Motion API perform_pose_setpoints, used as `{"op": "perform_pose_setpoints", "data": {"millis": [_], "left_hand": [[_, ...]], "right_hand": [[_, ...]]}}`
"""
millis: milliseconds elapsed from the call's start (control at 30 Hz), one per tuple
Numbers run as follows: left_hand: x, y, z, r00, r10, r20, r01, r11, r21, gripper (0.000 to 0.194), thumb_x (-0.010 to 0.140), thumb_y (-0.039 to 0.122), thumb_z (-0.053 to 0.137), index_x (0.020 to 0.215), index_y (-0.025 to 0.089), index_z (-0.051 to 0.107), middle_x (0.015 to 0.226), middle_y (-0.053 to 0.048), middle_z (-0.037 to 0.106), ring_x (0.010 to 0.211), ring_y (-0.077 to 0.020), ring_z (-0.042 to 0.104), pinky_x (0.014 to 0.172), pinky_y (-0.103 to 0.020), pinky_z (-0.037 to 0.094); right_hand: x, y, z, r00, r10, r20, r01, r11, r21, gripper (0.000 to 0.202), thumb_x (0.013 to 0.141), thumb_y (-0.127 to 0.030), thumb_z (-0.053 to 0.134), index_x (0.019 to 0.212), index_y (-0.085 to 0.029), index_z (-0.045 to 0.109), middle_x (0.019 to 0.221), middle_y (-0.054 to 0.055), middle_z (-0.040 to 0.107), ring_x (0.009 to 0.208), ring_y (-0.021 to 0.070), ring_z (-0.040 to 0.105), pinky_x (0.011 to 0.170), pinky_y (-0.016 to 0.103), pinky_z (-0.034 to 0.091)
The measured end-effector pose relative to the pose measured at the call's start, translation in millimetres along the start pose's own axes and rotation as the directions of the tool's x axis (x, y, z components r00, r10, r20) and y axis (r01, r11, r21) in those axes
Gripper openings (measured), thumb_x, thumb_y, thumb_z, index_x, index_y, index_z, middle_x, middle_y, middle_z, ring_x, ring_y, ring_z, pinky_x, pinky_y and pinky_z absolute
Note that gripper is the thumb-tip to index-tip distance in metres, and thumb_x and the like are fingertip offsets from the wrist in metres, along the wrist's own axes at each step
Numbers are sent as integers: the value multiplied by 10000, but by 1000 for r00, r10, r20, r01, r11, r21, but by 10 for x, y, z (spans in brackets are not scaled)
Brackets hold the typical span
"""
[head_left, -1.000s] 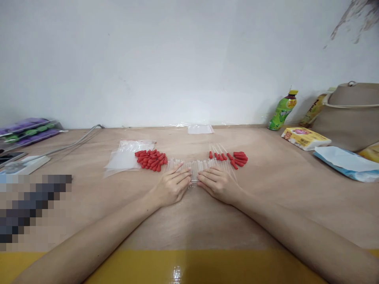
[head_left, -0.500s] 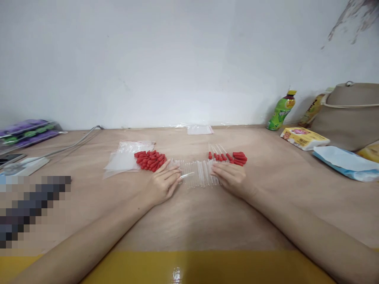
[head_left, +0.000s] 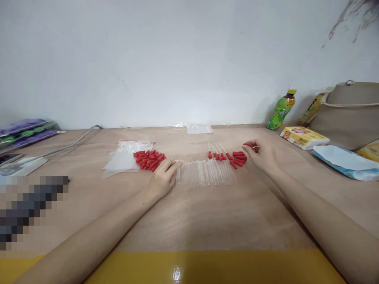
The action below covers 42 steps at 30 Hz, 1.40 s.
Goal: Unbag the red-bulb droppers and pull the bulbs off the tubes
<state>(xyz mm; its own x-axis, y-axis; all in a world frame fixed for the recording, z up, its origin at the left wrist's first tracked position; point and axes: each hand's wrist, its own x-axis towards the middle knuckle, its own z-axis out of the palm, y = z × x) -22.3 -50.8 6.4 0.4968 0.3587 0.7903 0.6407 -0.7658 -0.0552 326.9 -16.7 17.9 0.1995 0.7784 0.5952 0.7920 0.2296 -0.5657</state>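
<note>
Slim clear glass dropper tubes [head_left: 204,173] lie side by side in a row on the table. My left hand [head_left: 164,175] rests at the row's left end, fingers pinched together; a thin clear tube seems to be in them, mostly hidden. Beside that hand is a heap of red rubber dropper bulbs [head_left: 148,158]. Away to the right, my right hand [head_left: 260,154] pinches a red rubber bulb [head_left: 245,146] between thumb and fingertips. Just left of it lies a small group of loose red bulbs [head_left: 238,158]. Several finished droppers [head_left: 220,156], tubes fitted into red bulbs, lie behind the row.
Clear zip bags [head_left: 121,159] lie behind the left heap, another bag [head_left: 199,129] by the wall. At right stand a green bottle [head_left: 281,110], a tissue pack [head_left: 304,137], a blue-white packet [head_left: 345,162] and a grey bag [head_left: 349,114]. A cable [head_left: 75,145] runs at left.
My right hand has left the tube row, moved right and slightly back, and taken a red bulb. My left hand stayed near the row's left end; the tube jutting from it no longer shows plainly.
</note>
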Motion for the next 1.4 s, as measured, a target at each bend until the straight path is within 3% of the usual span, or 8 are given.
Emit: {"op": "perform_pose_setpoints", "data": {"millis": [167, 367, 600, 767, 900, 1000, 1167, 1400], "left_hand": [[18, 84, -22, 994, 37, 98, -35, 999, -19, 415, 850, 83, 384, 1255, 169, 413, 844, -65, 579, 767, -167, 547, 697, -292, 482], [-7, 95, -12, 988, 32, 153, -23, 998, -65, 349, 847, 160, 460, 1195, 135, 463, 830, -71, 599, 777, -175, 564, 706, -299, 485], [-15, 93, -27, 981, -8, 192, 32, 992, -124, 348, 828, 275, 535, 1153, 152, 508, 941, -92, 617, 854, -191, 573, 764, -333, 488], [39, 124, -92, 966, -24, 258, 44, 997, -69, 407, 803, 374, 555, 1157, 175, 536, 1119, -108, 591, 1044, -241, 537, 887, -400, 447], [56, 118, -112, 909, -25, 417, 39, 999, -25, 465, 839, 412, 490, 1247, 190, 470, 1317, -100, 459, 1238, -266, 384, 997, -459, 351], [51, 108, -110, 877, -33, 480, 48, 999, -20, 456, 859, 410, 455, 1261, 194, 454, 1329, -90, 447, 1269, -252, 344, 1042, -481, 281], [41, 114, -114, 877, -54, 477, 81, 996, -36, 409, 866, 399, 443, 1219, 198, 492, 1227, -87, 538, 1193, -231, 443, 1057, -491, 245], [19, 120, -98, 896, -43, 441, 77, 995, -59, 387, 860, 385, 456, 1199, 205, 504, 1205, -90, 540, 1154, -222, 474, 1052, -489, 252]], "right_hand": [[44, 173, 11, 984, 46, 174, -58, 996, 66, 308, 741, -417, 542, 884, -163, 641, 602, 25, 596, 512, 132, 512, 492, 262, 382], [-26, 44, -29, 945, -114, 306, 112, 993, 27, 229, 707, -410, 588, 744, -190, 643, 629, 10, 607, 534, 124, 479, 502, 255, 360], [-24, 33, -57, 900, -303, 314, 333, 942, -45, 176, 726, -358, 586, 667, -207, 654, 726, 29, 633, 715, 176, 545, 679, 305, 405], [-34, 1, -5, 929, -294, 224, 319, 944, -83, 197, 755, -355, 563, 709, -194, 667, 697, 38, 610, 702, 177, 532, 656, 295, 400], [-81, -80, 76, 939, -282, 197, 314, 936, -161, 222, 778, -355, 546, 705, -192, 679, 686, 41, 591, 687, 171, 509, 661, 300, 369], [-126, -184, 145, 954, -253, 162, 290, 914, -283, 246, 785, -391, 540, 716, -211, 692, 738, 49, 585, 747, 188, 493, 688, 326, 323], [-161, -312, 255, 950, -283, 131, 311, 827, -468, 305, 789, -417, 507, 688, -207, 703, 755, 72, 570, 782, 212, 457, 687, 352, 259], [-164, -368, 304, 967, -218, 130, 254, 806, -535, 292, 765, -342, 491, 629, -181, 693, 775, 112, 572, 794, 239, 460, 676, 369, 273]]}}
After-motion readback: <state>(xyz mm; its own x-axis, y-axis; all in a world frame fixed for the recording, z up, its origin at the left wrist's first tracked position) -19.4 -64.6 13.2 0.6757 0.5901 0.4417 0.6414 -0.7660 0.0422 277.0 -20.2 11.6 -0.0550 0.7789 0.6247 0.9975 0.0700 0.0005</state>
